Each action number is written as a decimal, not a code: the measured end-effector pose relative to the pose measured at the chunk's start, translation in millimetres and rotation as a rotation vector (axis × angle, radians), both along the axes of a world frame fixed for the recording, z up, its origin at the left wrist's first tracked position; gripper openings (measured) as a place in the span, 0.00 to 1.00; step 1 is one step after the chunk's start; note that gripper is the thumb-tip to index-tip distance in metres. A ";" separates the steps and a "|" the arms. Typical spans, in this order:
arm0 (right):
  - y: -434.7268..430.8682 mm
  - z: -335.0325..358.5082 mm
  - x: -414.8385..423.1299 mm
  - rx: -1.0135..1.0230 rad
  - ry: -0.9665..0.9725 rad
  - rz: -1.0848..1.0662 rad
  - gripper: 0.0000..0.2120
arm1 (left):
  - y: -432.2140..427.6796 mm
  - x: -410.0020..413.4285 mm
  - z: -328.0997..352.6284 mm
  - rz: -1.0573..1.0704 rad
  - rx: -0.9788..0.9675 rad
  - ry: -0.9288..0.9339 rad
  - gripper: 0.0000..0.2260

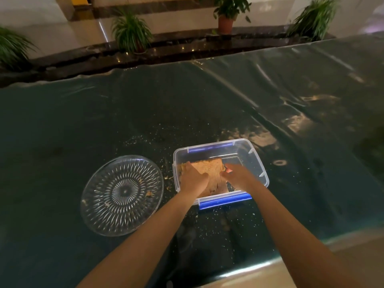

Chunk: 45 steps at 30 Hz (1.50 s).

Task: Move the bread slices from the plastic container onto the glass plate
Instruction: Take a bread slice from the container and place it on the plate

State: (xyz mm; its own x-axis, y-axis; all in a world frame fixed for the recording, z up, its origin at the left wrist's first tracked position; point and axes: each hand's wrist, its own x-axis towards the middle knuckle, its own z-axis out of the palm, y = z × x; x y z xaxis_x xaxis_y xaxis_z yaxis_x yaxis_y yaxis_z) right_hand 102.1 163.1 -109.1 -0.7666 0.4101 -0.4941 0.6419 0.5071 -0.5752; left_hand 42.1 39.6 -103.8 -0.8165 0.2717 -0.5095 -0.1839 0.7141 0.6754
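A clear plastic container [252, 156] with blue clips sits on the dark table, right of centre. Tan bread slices [212, 169] lie in its left half. Both of my hands reach into it: my left hand [194, 177] rests on the left side of the bread, and my right hand [236, 175] is at its right edge, fingers curled on it. The bread's lower part is hidden under my hands. A round cut-glass plate [97, 215] lies to the left of the container, holding only a few crumbs.
The table wears a dark green glossy cover [145, 113], with crumbs scattered around the container and plate. Its near edge [270, 265] runs along the lower right. Potted plants [131, 32] stand on the floor beyond the far edge.
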 end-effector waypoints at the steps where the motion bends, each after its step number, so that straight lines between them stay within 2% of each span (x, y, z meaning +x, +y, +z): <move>1: 0.0 -2.5 -3.1 0.015 -0.004 -0.001 0.20 | 1.3 -0.4 -1.7 0.023 -0.004 0.005 0.35; 6: -3.2 -16.5 -18.4 -0.001 -0.004 -0.104 0.20 | 7.2 -4.3 -12.4 0.172 0.003 -0.030 0.33; 10: -0.2 -26.7 -24.5 0.012 0.000 -0.151 0.17 | 8.3 -4.0 -15.9 0.175 -0.006 -0.014 0.26; 17: -7.5 -35.8 -32.1 0.007 0.072 -0.254 0.20 | 9.6 -1.5 -17.6 0.225 0.001 0.011 0.29; 20: -7.4 -33.9 -31.3 -0.120 0.159 -0.297 0.18 | 11.1 -3.2 -14.4 0.301 0.081 -0.014 0.26; 28: -4.3 -4.6 -19.8 -0.122 0.339 -0.289 0.12 | 5.5 -4.4 -4.9 0.399 0.368 -0.192 0.22; 33: -4.8 41.8 -19.4 -0.138 0.427 -0.326 0.13 | -2.7 -6.5 11.6 0.385 0.607 -0.314 0.18; 38: -12.6 80.8 -25.6 -0.298 0.482 -0.303 0.14 | -17.9 -20.9 29.4 0.328 0.783 -0.268 0.17; 41: -26.6 88.9 -36.3 -0.327 0.496 -0.290 0.15 | -40.0 -31.8 33.6 0.377 0.878 -0.241 0.18; 45: -59.9 78.6 -59.3 -0.337 0.475 -0.280 0.15 | -77.6 -45.8 35.1 0.445 0.857 -0.166 0.20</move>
State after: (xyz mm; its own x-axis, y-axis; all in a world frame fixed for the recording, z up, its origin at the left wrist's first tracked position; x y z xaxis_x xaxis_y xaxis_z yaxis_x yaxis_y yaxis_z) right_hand 42.8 103.2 -30.4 -0.8200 0.5080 -0.2637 0.3597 0.0991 -0.9278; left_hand -3.7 -38.0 -68.7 -0.8698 0.2877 -0.4010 -0.4573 -0.1643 0.8740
